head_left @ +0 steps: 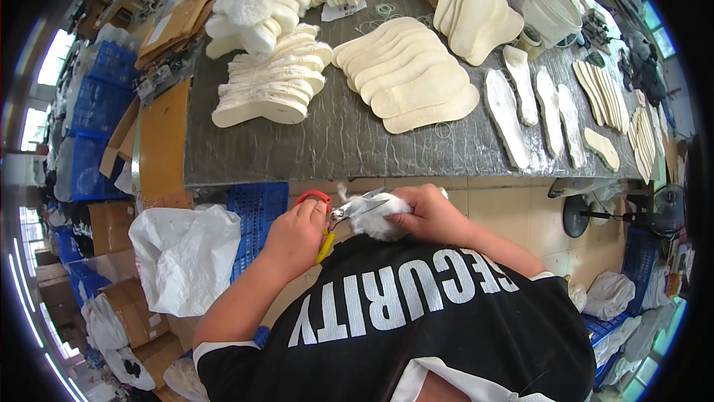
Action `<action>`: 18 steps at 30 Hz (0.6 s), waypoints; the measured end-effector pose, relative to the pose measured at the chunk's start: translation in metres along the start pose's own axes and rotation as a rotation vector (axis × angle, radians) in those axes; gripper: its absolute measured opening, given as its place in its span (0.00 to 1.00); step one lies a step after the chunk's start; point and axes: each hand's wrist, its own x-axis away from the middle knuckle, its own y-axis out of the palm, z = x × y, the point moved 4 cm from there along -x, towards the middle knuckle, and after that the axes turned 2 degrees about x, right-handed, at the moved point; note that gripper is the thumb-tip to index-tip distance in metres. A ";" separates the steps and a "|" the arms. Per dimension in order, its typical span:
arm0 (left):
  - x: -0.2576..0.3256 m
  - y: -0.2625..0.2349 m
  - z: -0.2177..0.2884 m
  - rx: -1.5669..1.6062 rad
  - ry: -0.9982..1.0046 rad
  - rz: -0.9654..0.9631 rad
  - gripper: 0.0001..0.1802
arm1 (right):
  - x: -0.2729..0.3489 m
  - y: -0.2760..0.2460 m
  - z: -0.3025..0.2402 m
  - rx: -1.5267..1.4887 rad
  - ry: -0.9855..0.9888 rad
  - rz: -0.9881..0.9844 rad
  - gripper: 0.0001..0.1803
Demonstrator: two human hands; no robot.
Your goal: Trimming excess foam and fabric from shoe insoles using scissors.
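Note:
My left hand (297,235) is closed around a pair of scissors (325,248) with red and yellow handles. Their blades point right, against a fluffy white piece of fleece (378,220), probably an insole. That piece is gripped by my right hand (430,214), thumb and fingers pinching its right side. Both hands are close together in front of my black shirt, just short of the table's near edge. A loose white tuft stands up beside the blades. The far end of the fleece piece is partly hidden by my right hand.
On the dark table (297,156) lie a fanned row of cream insoles (405,78), a stack of fleecy insoles (271,78) and several single insoles (506,116). A white plastic bucket (552,11) stands at the back right. A white sack (186,257) and blue crate (256,216) are at left, a fan (666,205) at right.

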 end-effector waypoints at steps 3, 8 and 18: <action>0.002 -0.003 0.002 -0.029 0.011 0.037 0.15 | -0.001 -0.006 -0.009 0.170 -0.131 0.088 0.09; -0.003 -0.013 0.009 -0.062 0.015 0.060 0.14 | -0.001 -0.006 -0.015 0.354 -0.277 0.102 0.10; 0.002 -0.007 0.011 -0.038 -0.068 -0.034 0.17 | 0.000 -0.003 -0.021 0.402 -0.347 0.088 0.11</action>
